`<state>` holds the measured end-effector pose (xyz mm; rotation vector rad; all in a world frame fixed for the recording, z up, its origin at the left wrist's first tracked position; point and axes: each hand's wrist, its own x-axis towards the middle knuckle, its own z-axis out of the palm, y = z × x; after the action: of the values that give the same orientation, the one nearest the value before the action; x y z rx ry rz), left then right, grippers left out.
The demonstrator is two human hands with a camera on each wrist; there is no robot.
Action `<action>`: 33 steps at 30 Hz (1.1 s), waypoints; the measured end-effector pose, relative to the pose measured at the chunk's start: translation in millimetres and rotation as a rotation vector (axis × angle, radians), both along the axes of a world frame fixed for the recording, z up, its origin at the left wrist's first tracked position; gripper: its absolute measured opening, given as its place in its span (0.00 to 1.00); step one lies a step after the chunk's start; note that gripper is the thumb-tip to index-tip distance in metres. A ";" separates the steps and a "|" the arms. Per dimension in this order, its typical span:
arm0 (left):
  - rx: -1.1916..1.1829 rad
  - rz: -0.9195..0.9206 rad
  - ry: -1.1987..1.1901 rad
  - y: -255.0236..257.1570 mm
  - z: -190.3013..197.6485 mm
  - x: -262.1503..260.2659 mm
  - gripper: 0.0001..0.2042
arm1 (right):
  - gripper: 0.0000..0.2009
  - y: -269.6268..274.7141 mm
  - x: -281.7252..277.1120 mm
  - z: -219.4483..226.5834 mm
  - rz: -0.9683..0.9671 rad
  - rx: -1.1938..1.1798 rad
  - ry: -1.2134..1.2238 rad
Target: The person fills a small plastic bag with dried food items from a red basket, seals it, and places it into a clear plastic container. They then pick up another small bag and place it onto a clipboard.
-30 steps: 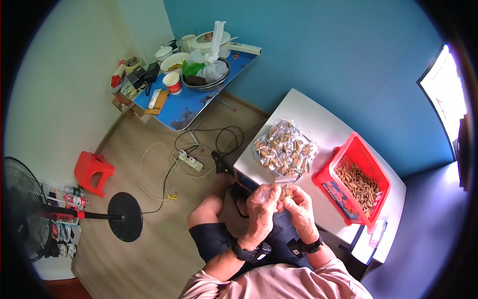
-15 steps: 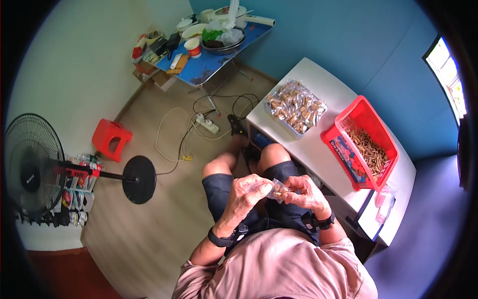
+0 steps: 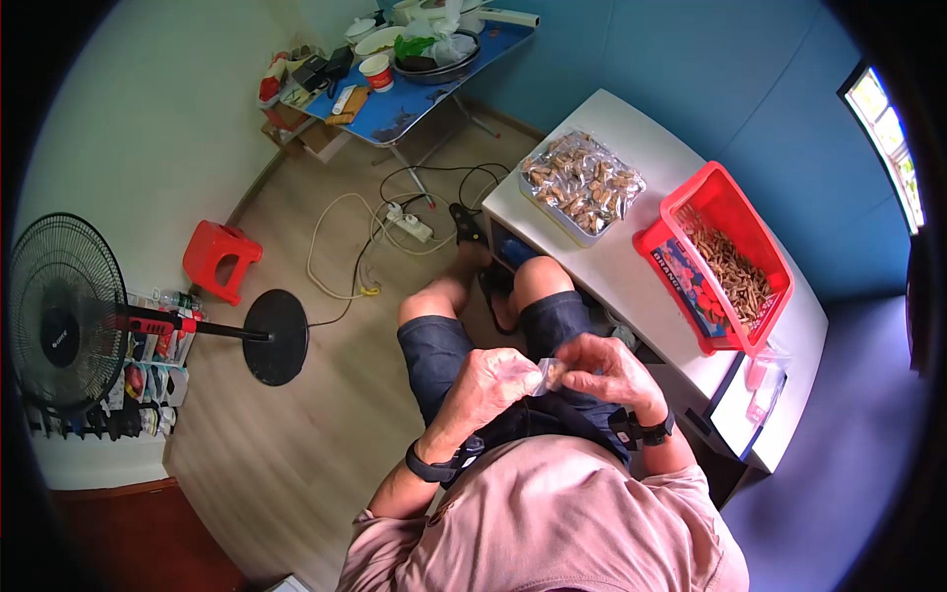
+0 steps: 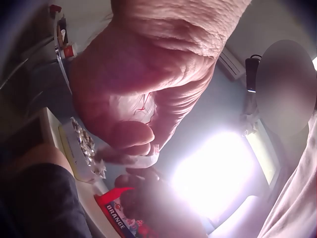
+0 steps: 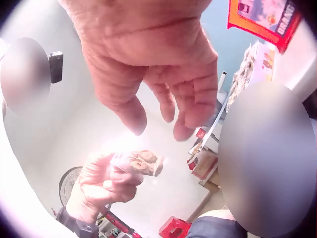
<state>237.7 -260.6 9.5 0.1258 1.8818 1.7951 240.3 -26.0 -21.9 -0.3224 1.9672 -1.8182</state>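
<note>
Over the lap, my left hand [image 3: 491,385] pinches a small clear plastic bag [image 3: 549,376]. Several pale brown, dried-looking pieces [image 5: 146,161] show inside it in the right wrist view. More whitish plastic [image 4: 132,106] lies tucked in the left palm. My right hand [image 3: 612,373] hovers beside the bag, fingers loosely bent and thumb apart, holding nothing; in the right wrist view a gap separates its fingertips from the bag. On the white table stand a tray [image 3: 592,235] heaped with small filled bags [image 3: 582,183] and a red plastic basket [image 3: 681,286] of loose brown pieces [image 3: 730,276].
At the white table's [image 3: 617,113] near right corner lies a flat tray [image 3: 740,414] with pinkish items. A blue folding table [image 3: 395,113] holds bowls and cups. A standing fan [image 3: 69,316], a red stool [image 3: 222,259] and a power strip with cables [image 3: 409,223] occupy the floor.
My right hand was at the bag with pinched fingers and is now off it, fingers loosened. The left hand keeps the bag. The head view has shifted, so the tables appear higher.
</note>
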 end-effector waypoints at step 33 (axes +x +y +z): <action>-0.207 0.168 0.332 26.7 -57.8 -4.1 0.03 | 0.08 -25.4 -1.2 18.1 -0.171 0.227 -0.049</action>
<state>233.6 -233.8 -48.3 0.2063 2.3644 1.7575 239.1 -51.4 -3.8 -0.0389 2.1977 -1.6610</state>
